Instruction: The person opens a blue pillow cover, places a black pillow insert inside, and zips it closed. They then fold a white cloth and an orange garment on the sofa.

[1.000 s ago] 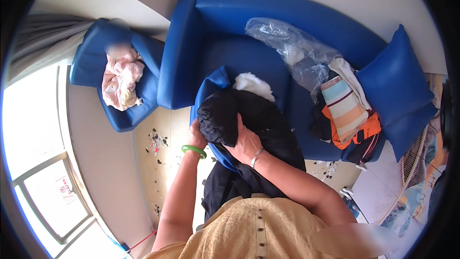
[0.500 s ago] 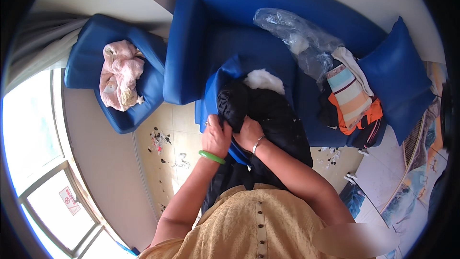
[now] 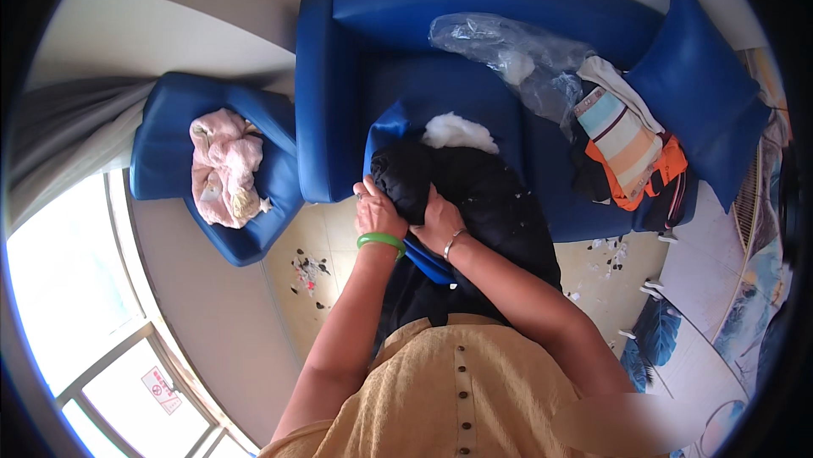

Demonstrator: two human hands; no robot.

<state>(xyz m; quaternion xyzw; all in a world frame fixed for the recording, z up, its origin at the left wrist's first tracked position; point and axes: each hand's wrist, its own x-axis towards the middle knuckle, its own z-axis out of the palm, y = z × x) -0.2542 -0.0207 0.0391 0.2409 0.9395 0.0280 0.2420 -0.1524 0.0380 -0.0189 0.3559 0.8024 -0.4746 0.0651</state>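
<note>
A black puffy padded garment (image 3: 500,212) lies over my lap and reaches onto the blue seat in front of me. My left hand (image 3: 379,211) is curled round the left side of a rounded, bunched part (image 3: 402,174) of it. On the right side of that bulge, my right hand (image 3: 439,219) closes on the same fabric, its fingertips partly hidden. Shiny blue cloth (image 3: 388,128) shows behind the bulge and again below my hands. At the garment's far edge rests a tuft of white stuffing (image 3: 461,133).
A blue sofa (image 3: 406,77) holds a clear plastic bag (image 3: 483,39), folded clothes (image 3: 622,149) and a blue cushion (image 3: 694,102). Left of it, a blue chair (image 3: 165,136) carries a pink fluffy garment (image 3: 224,166). Scraps (image 3: 309,272) litter the floor.
My left hand has shifted up along the black bulge, its fingers now round the side instead of pinching lower down. My right hand stays on the fabric. The view has tilted slightly.
</note>
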